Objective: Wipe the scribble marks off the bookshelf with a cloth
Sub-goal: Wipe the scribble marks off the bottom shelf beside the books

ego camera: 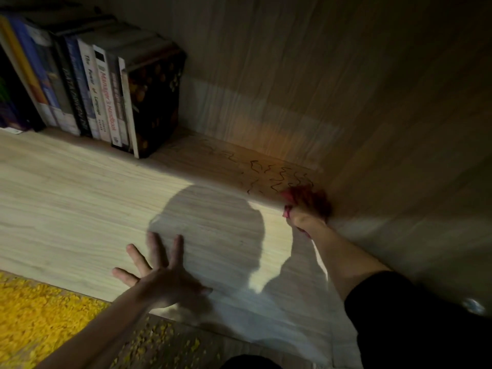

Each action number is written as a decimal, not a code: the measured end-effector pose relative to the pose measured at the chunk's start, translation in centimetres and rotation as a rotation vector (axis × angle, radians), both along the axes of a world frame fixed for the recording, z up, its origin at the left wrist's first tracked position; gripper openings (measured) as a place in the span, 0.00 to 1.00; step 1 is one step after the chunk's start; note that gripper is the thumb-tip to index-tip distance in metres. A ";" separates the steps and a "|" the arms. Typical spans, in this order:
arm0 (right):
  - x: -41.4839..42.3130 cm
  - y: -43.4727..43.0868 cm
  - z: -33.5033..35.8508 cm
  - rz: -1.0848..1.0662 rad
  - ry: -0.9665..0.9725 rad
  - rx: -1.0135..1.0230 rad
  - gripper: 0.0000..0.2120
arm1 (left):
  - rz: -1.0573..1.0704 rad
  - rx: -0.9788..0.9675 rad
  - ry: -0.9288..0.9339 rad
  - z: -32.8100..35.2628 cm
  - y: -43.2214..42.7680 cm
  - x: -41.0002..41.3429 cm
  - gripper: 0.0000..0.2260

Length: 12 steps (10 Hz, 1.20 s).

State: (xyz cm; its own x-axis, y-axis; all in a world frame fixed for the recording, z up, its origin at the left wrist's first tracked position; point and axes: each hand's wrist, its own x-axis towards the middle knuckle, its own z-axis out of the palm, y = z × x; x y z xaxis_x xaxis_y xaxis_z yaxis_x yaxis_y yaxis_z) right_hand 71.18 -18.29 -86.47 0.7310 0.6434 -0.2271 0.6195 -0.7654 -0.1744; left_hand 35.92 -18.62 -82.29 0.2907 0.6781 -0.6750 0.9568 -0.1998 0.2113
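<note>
Dark wavy scribble marks [277, 174] cover the far right corner of the pale wooden shelf board [80, 198]. My right hand [310, 209] reaches into that corner and grips a red cloth [288, 197], pressed on the board at the near edge of the marks; the hand is motion-blurred. My left hand [157, 270] lies flat on the board near its front edge, fingers spread, holding nothing.
A row of upright books [106, 89] stands at the back left of the shelf. The wooden back panel [266, 75] and right side wall [412, 155] close in the corner. A yellow rug [40, 315] lies below the front edge.
</note>
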 end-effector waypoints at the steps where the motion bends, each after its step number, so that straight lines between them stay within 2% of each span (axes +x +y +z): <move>1: -4.5 1.2 0.8 0.001 0.068 0.108 0.29 | 0.003 -0.012 0.003 -0.3 0.2 0.0 0.58; 2: -12.9 2.7 3.8 0.512 -0.017 0.042 0.27 | 0.014 -0.015 0.025 -0.2 0.2 0.2 0.58; 3: -13.3 2.0 2.3 0.631 0.160 0.139 0.25 | 0.021 -0.009 0.056 0.0 0.0 0.4 0.56; 4: -7.5 1.3 2.4 0.649 0.069 0.030 0.24 | 0.016 -0.020 0.044 -0.1 0.2 0.3 0.55; 5: -1.2 0.6 2.3 0.384 -0.112 -0.024 0.29 | 0.007 -0.034 0.028 -0.2 0.3 0.2 0.55; 6: 0.9 1.3 3.0 0.166 -0.245 -0.118 0.31 | 0.012 -0.034 0.030 -0.4 0.4 0.2 0.57; 7: -1.5 3.9 1.6 0.044 -0.053 -0.057 0.35 | 0.022 -0.039 0.025 -0.8 0.5 0.1 0.58; 8: -7.2 4.9 1.1 0.274 0.069 0.009 0.36 | 0.026 -0.026 0.035 -0.8 0.4 0.2 0.58; 9: -7.7 3.9 1.9 0.534 0.032 0.092 0.28 | 0.037 -0.008 0.041 -0.6 0.2 0.4 0.57; 10: -3.6 3.0 1.9 0.480 0.049 0.016 0.29 | 0.044 -0.002 0.051 -0.6 0.2 0.4 0.58; 11: 0.4 1.5 3.5 0.294 -0.209 0.026 0.27 | 0.025 0.002 0.041 -0.9 0.1 0.4 0.57; 12: 1.3 1.4 5.1 0.153 -0.208 0.051 0.21 | 0.000 -0.006 0.043 -0.8 0.1 0.4 0.57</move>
State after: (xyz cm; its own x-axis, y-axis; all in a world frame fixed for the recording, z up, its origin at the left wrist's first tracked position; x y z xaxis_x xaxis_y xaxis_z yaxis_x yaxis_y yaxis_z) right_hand 72.45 -16.85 -81.33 0.6519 0.7569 -0.0465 0.7539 -0.6535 -0.0673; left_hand 36.31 -18.48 -83.13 0.2619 0.6738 -0.6910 0.9649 -0.1989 0.1717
